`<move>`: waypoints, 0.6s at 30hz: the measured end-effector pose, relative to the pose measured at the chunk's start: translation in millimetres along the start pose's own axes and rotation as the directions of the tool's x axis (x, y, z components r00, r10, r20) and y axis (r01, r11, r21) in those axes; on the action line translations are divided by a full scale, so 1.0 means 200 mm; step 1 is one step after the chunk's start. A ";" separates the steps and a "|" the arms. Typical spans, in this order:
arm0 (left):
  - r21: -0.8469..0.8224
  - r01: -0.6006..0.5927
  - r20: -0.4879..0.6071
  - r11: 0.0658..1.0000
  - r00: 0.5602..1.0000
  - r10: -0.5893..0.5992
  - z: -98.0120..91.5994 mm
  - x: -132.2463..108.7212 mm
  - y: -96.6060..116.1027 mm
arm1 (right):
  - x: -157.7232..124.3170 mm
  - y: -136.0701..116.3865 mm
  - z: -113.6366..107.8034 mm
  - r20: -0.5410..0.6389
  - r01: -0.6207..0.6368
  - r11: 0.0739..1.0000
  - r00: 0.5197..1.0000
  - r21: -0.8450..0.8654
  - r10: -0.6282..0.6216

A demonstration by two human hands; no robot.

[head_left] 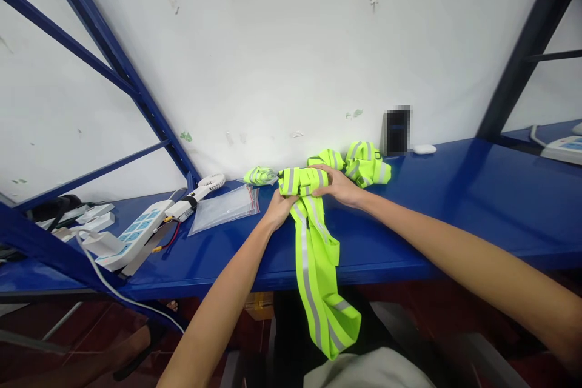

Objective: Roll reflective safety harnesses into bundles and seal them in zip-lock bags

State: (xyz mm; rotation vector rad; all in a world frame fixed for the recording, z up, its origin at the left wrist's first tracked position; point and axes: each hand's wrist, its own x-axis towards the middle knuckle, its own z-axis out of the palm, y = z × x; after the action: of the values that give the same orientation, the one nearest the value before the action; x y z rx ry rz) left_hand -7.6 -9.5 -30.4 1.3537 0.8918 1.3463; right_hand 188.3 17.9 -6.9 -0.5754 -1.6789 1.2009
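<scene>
A neon yellow reflective safety vest (313, 254) with silver stripes is partly gathered into a folded bundle above the blue desk. Its loose straps drape over the desk's front edge and hang toward my lap. My left hand (279, 210) is closed on the bundle's lower left side. On the right end, my right hand (339, 187) grips the same bundle, thumb and fingers around it. Just behind it lie more neon bundles: one flat in clear plastic (260, 176), one partly hidden (331, 159) by my right hand, and a looser heap (367, 163).
Clear zip bags (225, 209) lie on the blue desk (454, 206) at left, near a small white fan (211, 182) and a power strip (139, 233) with cables. A dark blurred object (396, 132) leans on the wall beside a white case (424, 149). Blue posts flank the desk.
</scene>
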 end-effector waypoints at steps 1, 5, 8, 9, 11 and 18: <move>-0.007 0.019 0.022 1.000 1.000 -0.019 0.01 0.00 0.00 | 0.00 0.00 0.00 -0.024 0.011 0.999 1.000 -0.030 -0.012; -0.042 0.112 0.136 0.993 0.985 -0.105 0.03 -0.01 0.02 | 0.00 -0.03 -0.01 -0.123 0.068 0.964 0.987 -0.258 -0.103; -0.043 0.133 0.141 0.990 0.982 -0.125 0.04 -0.01 0.02 | 0.00 -0.03 0.00 -0.127 0.132 0.899 0.971 -0.418 -0.201; -0.037 0.133 0.133 0.990 0.983 -0.127 0.04 -0.02 0.02 | -0.01 -0.03 0.00 -0.130 0.153 0.880 0.963 -0.449 -0.234; -0.023 0.130 0.112 0.991 0.986 -0.127 0.04 -0.02 0.02 | -0.02 -0.03 0.02 -0.151 0.182 0.849 0.945 -0.497 -0.292; 0.037 0.139 0.063 0.990 0.988 -0.141 0.05 -0.03 0.04 | -0.05 -0.05 0.09 -0.167 0.237 0.765 0.897 -0.599 -0.409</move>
State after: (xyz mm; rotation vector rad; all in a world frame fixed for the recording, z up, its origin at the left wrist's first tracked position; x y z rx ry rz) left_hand 0.5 -17.7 -23.8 1.3270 0.9502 1.1784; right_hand 178.3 -1.8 -3.8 -0.7356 -1.7796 0.3197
